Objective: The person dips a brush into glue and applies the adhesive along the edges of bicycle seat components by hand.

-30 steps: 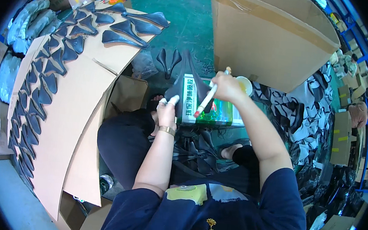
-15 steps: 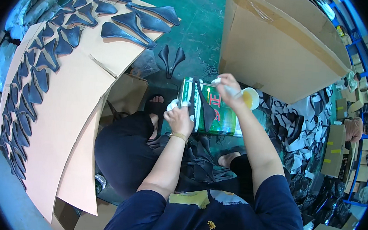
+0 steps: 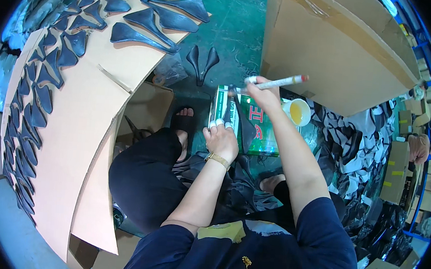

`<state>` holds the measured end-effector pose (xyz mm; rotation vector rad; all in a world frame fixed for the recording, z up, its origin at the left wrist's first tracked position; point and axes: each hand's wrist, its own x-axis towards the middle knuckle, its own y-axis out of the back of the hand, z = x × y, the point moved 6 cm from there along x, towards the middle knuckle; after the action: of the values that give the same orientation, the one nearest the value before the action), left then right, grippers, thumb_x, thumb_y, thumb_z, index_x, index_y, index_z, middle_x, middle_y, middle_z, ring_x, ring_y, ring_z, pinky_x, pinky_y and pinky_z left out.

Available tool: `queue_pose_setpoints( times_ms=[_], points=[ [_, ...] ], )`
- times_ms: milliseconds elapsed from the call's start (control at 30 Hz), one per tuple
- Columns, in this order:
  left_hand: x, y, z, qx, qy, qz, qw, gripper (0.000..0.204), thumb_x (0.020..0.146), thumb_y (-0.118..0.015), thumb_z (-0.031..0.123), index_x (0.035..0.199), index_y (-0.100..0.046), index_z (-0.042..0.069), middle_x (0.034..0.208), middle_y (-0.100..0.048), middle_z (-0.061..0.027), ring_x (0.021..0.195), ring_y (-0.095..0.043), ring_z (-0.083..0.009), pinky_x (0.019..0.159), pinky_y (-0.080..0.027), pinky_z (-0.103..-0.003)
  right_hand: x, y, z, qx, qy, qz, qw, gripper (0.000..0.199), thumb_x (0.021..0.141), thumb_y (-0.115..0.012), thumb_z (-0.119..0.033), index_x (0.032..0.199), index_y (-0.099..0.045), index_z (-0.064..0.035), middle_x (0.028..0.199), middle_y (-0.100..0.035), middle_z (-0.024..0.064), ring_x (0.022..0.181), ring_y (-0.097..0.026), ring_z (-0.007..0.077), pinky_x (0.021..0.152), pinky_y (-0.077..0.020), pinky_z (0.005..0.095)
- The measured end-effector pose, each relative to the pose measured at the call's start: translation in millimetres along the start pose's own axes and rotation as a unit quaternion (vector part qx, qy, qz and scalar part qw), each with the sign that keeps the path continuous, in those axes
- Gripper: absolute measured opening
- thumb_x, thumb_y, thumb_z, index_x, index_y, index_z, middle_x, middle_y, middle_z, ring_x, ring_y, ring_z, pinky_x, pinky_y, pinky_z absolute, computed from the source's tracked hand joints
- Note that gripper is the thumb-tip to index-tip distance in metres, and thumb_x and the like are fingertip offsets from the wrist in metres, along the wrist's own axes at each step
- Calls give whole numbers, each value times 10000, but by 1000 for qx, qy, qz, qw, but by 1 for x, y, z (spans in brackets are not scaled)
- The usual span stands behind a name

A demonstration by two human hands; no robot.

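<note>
From my end of the feed I have the left hand (image 3: 223, 144) steadying a black forked piece (image 3: 245, 124) that lies on top of a green-and-white tin (image 3: 268, 141). Its covered fingers (image 3: 220, 122) sit close together on the near end of the piece's left arm; whether the thumb also pinches an edge, I cannot tell. The right hand (image 3: 265, 95) pinches a white-handled brush (image 3: 286, 82) between its fingers, the dark brush end at the narrow far end of the piece, where the two arms meet. I cannot make out whether the bristles touch.

I take this as a brushing step. To do it well, I would press the left fingers just firmly enough to stop the thin piece sliding, and keep them off any wet patch. I would draw the brush from the join down each arm in light, even strokes, right out to the edges, without flooding the narrow part. The cup (image 3: 306, 113) of yellow liquid stands close by the right forearm, so I would keep that elbow from swinging outward, and wipe excess off on the rim so that nothing drips onto the tin.
</note>
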<state>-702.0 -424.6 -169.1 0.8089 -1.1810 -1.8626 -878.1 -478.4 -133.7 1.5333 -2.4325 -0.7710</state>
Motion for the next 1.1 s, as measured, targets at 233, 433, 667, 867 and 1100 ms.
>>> queue_pose_setpoints(
  times_ms=[233, 433, 667, 867, 1100],
  points=[
    [-4, -9, 0, 7, -30, -12, 999, 240, 804, -512, 132, 962, -673, 50, 1084, -562, -140, 1089, -468, -300, 938, -294, -474, -23, 1, 4, -169, -41, -74, 982, 249, 763, -597, -255, 927, -672, -83, 730, -657, 95, 681, -634, 217, 635, -502, 346],
    [0, -10, 12, 27, -42, -23, 998, 240, 792, -539, 176, 953, -678, 66, 1093, -568, -129, 1093, -473, -293, 939, -302, -456, -89, 31, 23, -115, 119, 28, 986, 198, 743, -610, -229, 803, -651, -45, 768, -647, 128, 696, -626, 257, 629, -484, 383],
    [-5, -12, 4, 52, -60, 1, 997, 360, 758, -591, 229, 1068, -626, 50, 1095, -577, -132, 1094, -485, -311, 915, -323, -433, -146, 103, 25, -3, 13, 74, 997, 183, 827, -608, -176, 925, -679, -39, 813, -666, 74, 701, -608, 128, 638, -487, 285],
    [-2, 0, 4, 23, -43, -84, 995, 354, 791, -572, 223, 1087, -620, 36, 1132, -590, -154, 1068, -536, -337, 886, -415, -443, -136, 189, 38, 70, 20, 205, 976, 188, 790, -674, -141, 940, -684, -28, 833, -670, 26, 733, -600, 91, 693, -482, 243],
    [-1, 0, 19, -31, -47, -91, 994, 326, 827, -554, 183, 1119, -604, 46, 1055, -617, -205, 995, -587, -371, 847, -466, -463, -112, 173, 72, -87, -7, 178, 980, 198, 745, -663, -148, 919, -676, -55, 714, -633, 21, 650, -568, 98, 610, -454, 251]
  ],
)
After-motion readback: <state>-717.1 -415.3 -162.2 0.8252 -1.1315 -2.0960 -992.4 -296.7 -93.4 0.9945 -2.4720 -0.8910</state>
